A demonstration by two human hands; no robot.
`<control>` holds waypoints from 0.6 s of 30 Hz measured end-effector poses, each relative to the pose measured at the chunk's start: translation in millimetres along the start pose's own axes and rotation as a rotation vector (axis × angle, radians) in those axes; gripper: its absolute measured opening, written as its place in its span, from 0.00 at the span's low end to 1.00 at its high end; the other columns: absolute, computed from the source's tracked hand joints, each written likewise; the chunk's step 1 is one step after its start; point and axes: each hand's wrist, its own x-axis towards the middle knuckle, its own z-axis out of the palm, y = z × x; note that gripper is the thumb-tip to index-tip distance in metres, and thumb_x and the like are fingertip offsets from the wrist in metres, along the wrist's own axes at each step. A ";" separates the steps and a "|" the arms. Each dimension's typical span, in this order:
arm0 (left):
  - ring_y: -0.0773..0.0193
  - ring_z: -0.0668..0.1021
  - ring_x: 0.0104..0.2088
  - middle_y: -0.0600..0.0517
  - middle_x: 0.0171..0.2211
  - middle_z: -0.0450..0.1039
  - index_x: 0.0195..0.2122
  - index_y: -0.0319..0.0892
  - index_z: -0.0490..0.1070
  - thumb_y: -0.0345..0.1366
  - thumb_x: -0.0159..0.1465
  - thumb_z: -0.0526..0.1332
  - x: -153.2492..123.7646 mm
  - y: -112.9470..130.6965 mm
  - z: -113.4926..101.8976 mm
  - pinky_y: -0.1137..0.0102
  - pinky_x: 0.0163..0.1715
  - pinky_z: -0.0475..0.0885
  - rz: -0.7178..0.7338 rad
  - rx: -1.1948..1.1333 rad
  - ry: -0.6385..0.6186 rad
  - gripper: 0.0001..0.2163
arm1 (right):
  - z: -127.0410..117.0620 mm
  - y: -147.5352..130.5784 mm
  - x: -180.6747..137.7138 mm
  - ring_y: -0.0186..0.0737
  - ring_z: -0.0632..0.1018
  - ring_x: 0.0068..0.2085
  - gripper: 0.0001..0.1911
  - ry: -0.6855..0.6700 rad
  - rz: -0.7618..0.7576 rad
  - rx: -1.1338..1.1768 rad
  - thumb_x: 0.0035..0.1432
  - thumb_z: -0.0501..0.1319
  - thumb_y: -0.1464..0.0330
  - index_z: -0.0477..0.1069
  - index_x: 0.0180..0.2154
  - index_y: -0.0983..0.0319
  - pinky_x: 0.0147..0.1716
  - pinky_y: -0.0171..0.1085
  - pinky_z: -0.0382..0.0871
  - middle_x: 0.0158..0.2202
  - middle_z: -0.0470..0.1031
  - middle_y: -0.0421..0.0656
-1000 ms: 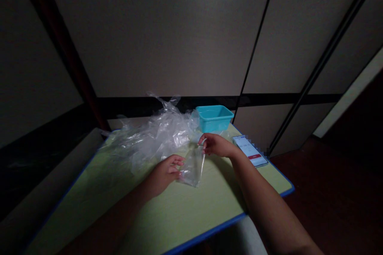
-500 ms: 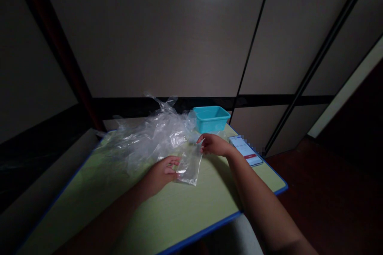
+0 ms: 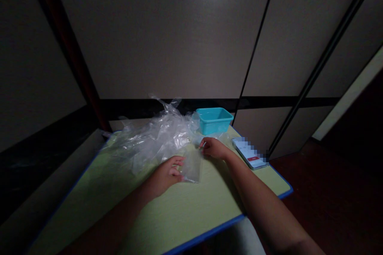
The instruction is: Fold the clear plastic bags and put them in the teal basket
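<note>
A small clear plastic bag (image 3: pixel 192 167) is stretched out between my hands, just over the table. My left hand (image 3: pixel 167 173) has it by the lower left edge, thumb at the bottom corner and the other fingers curled beside it. At the upper right corner, my right hand (image 3: pixel 213 148) pinches the bag between thumb and fingertips. Behind my left hand lies a loose heap of crumpled clear plastic bags (image 3: pixel 158 135). Just beyond my right hand, more clear plastic lies by a turquoise plastic basket (image 3: pixel 216 126).
The pale green table (image 3: pixel 179 215) has a blue edge. A phone (image 3: pixel 248 153) with a lit screen lies near its right side, close to my right forearm. Large cabinet panels (image 3: pixel 179 40) stand right behind the table.
The whole view has shifted slightly, so everything sits a little further right. Both hands keep hold of the bag, which looks flatter and less shiny now.
</note>
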 end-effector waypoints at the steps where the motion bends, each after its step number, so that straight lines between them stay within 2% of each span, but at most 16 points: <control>1: 0.68 0.74 0.28 0.50 0.42 0.62 0.43 0.41 0.64 0.33 0.44 0.65 0.3 -0.7 -0.3 0.68 0.34 0.68 0.000 -0.001 0.000 0.23 | 0.3 0.5 0.2 0.27 0.65 0.18 0.11 0.006 0.001 -0.002 0.43 0.58 0.82 0.66 0.31 0.64 0.18 0.26 0.55 0.15 0.62 0.32; 6: 0.68 0.74 0.28 0.51 0.41 0.62 0.42 0.42 0.63 0.32 0.44 0.65 1.8 -2.6 -0.3 0.68 0.33 0.68 -0.009 -0.012 -0.001 0.23 | 3.8 -3.6 -1.8 0.26 0.65 0.18 0.13 0.016 0.015 0.035 0.45 0.61 0.77 0.65 0.36 0.64 0.18 0.26 0.55 0.17 0.63 0.32; 9: 0.68 0.74 0.28 0.51 0.41 0.63 0.42 0.42 0.64 0.32 0.44 0.65 1.6 -2.1 0.3 0.68 0.33 0.69 -0.001 -0.014 0.007 0.22 | 5.0 -6.0 -2.9 0.27 0.66 0.19 0.17 0.003 0.057 0.062 0.41 0.65 0.75 0.66 0.37 0.65 0.19 0.27 0.57 0.18 0.65 0.32; 11: 0.68 0.74 0.28 0.50 0.42 0.64 0.42 0.42 0.64 0.33 0.44 0.65 1.3 -1.6 0.6 0.69 0.33 0.69 0.011 -0.011 0.012 0.22 | 5.3 -6.1 -3.0 0.28 0.66 0.18 0.17 0.001 0.103 0.069 0.39 0.67 0.72 0.67 0.35 0.67 0.17 0.28 0.57 0.17 0.67 0.34; 14: 0.68 0.74 0.28 0.49 0.43 0.65 0.41 0.42 0.65 0.32 0.44 0.65 1.2 -1.4 0.9 0.69 0.33 0.69 0.015 -0.008 0.018 0.22 | 6.1 -5.0 -2.4 0.27 0.65 0.14 0.13 0.006 0.169 0.080 0.41 0.67 0.69 0.67 0.30 0.66 0.13 0.27 0.55 0.16 0.68 0.36; 18: 0.66 0.75 0.28 0.48 0.44 0.67 0.40 0.41 0.66 0.32 0.43 0.66 1.8 -3.1 1.1 0.68 0.32 0.70 -0.001 -0.024 0.052 0.21 | 7.6 -4.6 -1.6 0.30 0.68 0.15 0.07 0.013 0.235 0.099 0.42 0.63 0.76 0.65 0.23 0.64 0.14 0.28 0.61 0.13 0.68 0.36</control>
